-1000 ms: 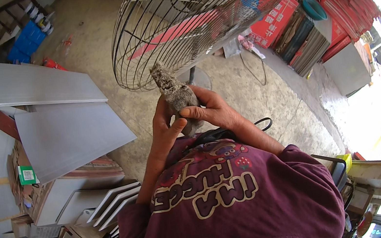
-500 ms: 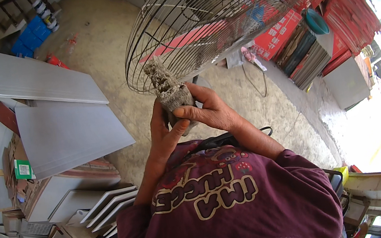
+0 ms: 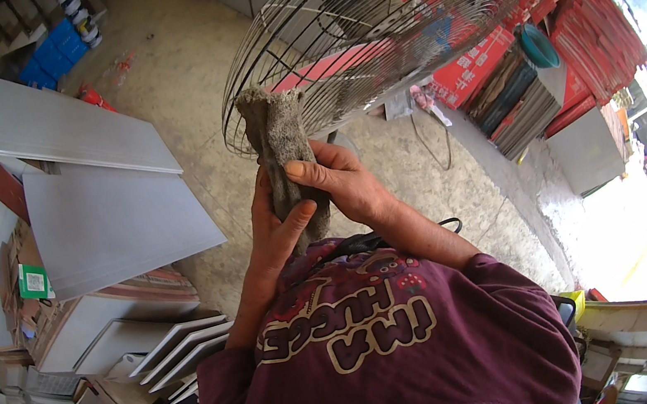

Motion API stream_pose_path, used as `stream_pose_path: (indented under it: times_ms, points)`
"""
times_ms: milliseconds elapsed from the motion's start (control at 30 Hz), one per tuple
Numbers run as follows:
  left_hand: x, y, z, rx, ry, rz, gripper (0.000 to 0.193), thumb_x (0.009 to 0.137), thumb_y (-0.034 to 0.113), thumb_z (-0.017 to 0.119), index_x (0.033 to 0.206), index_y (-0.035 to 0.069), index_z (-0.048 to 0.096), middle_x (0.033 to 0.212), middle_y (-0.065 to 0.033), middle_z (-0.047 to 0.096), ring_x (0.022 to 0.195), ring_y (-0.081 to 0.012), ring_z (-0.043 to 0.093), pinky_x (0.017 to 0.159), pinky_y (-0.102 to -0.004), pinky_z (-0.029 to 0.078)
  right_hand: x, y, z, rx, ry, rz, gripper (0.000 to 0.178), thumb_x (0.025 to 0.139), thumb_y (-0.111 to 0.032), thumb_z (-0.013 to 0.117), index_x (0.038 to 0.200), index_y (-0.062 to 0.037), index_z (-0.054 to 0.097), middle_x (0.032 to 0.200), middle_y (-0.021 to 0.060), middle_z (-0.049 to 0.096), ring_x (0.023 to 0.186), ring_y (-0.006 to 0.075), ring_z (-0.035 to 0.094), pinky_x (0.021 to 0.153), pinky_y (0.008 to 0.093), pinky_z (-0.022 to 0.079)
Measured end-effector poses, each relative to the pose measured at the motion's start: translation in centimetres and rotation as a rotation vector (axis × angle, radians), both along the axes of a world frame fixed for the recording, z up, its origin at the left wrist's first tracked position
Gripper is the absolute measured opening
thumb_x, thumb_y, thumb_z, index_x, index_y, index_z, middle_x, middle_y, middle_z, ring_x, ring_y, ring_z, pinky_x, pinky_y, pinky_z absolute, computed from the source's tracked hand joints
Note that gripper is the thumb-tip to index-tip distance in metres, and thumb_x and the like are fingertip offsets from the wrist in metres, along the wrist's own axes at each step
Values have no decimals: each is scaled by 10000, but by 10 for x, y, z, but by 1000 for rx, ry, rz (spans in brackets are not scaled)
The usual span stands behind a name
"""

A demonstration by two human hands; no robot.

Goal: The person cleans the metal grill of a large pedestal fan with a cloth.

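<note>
Grey-brown, fibrous-looking piece [image 3: 290, 133], maybe folded felt or cloth (couldn't tell which), stood raised between both hands, just past the front of the shirt [image 3: 454, 350]. Long lengthwise crease down its face, ragged at the upper end.

Grip: both hands closed on it. Left hand [image 3: 275, 224] had the lower left side, thumb laid across the front. Right hand [image 3: 344, 184] had the right side, thumb pressed on the face a bit higher than the left one. Fingertips mostly hidden behind, so couldn't tell how hard they squeezed.

Step in hand, my read: a two-handed hold with the creased face and ragged end presented, thumbs doing the control. Next move, as I judged it, called for keeping one hand firm while the other changed its hold, and minding the upper end, which looked likely to shed.

Further out: ragged end overlapped the wire guard of the big fan [image 3: 377, 31] in view; contact or gap, couldn't tell. Concrete floor [image 3: 473, 196] below. Left side: two grey panels [image 3: 121, 220], one partly over the other, green card [image 3: 33, 281] beside them, white-edged boards [image 3: 182, 347] nearer the body. Far left, blue boxes [image 3: 57, 54]. Right: teal basin [image 3: 539, 46] next to red stacked sheets [image 3: 595, 32].
</note>
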State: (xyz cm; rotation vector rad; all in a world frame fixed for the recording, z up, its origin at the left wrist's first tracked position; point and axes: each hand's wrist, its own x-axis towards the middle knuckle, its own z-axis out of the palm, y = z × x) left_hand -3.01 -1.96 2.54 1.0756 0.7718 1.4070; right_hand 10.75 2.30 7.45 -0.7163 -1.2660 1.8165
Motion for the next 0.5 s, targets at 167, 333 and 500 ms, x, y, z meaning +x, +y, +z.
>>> stream_pose_path:
  times_ms: [167, 333, 500]
  points:
    - [-5, 6, -9, 22, -15, 37, 781, 814, 398, 725, 1371, 1, 350, 1256, -91, 493, 1172, -181, 462, 975, -321, 386, -5, 0, -13, -109, -8, 1, 426, 902, -357, 634, 1147, -13, 583, 1006, 15, 610, 929, 84, 532, 828, 246, 444]
    - [-5, 12, -14, -80, -102, 26, 623, 899, 359, 627, 1349, 1, 386, 1220, -81, 526, 1103, -155, 507, 936, -291, 408, -12, -1, -32, -131, -51, -43, 421, 911, -368, 620, 1124, -7, 583, 982, 16, 606, 907, 85, 530, 802, 244, 448]
    - [-1, 6, -37, -203, -189, 25, 535, 935, 297, 581, 1344, 7, 396, 1218, -68, 532, 1091, -139, 515, 927, -279, 416, -6, -4, -38, -226, -176, -22, 418, 924, -356, 602, 1126, 8, 574, 988, 27, 604, 911, 94, 535, 796, 247, 450]
